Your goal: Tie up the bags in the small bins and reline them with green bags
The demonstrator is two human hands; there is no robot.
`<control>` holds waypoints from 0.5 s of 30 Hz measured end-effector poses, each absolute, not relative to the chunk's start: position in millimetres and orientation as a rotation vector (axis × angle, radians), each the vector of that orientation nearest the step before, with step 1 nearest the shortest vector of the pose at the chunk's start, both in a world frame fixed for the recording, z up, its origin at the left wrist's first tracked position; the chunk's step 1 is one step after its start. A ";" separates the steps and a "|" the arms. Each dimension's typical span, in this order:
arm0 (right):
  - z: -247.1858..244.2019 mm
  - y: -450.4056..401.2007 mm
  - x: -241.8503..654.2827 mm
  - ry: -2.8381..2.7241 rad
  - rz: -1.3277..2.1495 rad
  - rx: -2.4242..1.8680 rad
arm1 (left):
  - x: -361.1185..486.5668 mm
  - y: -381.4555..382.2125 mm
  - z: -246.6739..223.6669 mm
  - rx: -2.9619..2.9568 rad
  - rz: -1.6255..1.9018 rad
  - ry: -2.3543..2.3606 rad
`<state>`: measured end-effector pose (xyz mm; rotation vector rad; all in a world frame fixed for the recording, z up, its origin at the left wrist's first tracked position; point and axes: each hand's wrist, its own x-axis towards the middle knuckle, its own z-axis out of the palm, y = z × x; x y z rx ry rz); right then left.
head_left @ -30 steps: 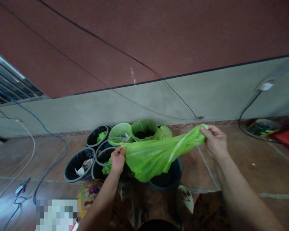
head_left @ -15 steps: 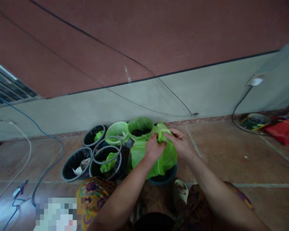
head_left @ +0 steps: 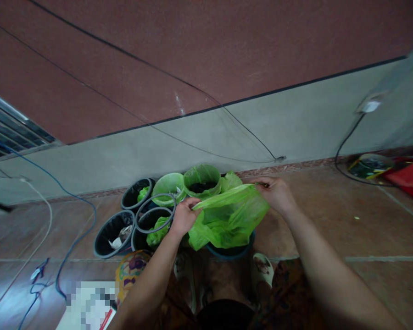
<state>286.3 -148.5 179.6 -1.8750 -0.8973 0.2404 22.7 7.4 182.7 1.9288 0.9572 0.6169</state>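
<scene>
A thin green plastic bag point(head_left: 232, 217) is stretched between my two hands, its top edge pulled taut. My left hand point(head_left: 186, 215) pinches one end of that edge, close to the grey bin rings. At the other end, my right hand point(head_left: 275, 192) grips the bag's corner with closed fingers. Below the bag stands a dark blue bin point(head_left: 232, 254), its opening mostly hidden by the green plastic. A grey ring point(head_left: 155, 213) lies tilted over a dark bin that holds a green bag point(head_left: 158, 233).
Beside the wall stand two bins with green liners, one here point(head_left: 202, 176), and a black-lined bin point(head_left: 136, 192). Another black-lined bin point(head_left: 113, 233) holds crumpled waste. A blue cable point(head_left: 94, 215) runs across the tiled floor at left. A red bag point(head_left: 408, 178) lies at right.
My hands have moved apart, the left going leftward and the right rightward. The green bag, bunched between them before, is now spread wide along its top edge.
</scene>
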 end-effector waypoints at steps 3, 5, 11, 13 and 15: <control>181.1 -154.4 293.0 -0.911 -0.011 -2.083 | 2.1 11.4 193.3 1.710 0.564 0.929; 179.8 -156.8 298.8 -0.898 -0.101 -2.157 | -9.1 11.8 202.8 1.562 0.531 0.912; 168.4 -167.0 318.9 -0.909 0.016 -2.334 | -21.0 5.0 222.4 1.366 0.521 0.870; 162.6 -173.0 326.1 -0.957 0.203 -2.372 | -19.1 2.1 222.5 1.389 0.504 0.863; 155.4 -179.2 332.9 -1.028 0.422 -2.371 | -16.7 0.0 220.6 1.480 0.477 0.857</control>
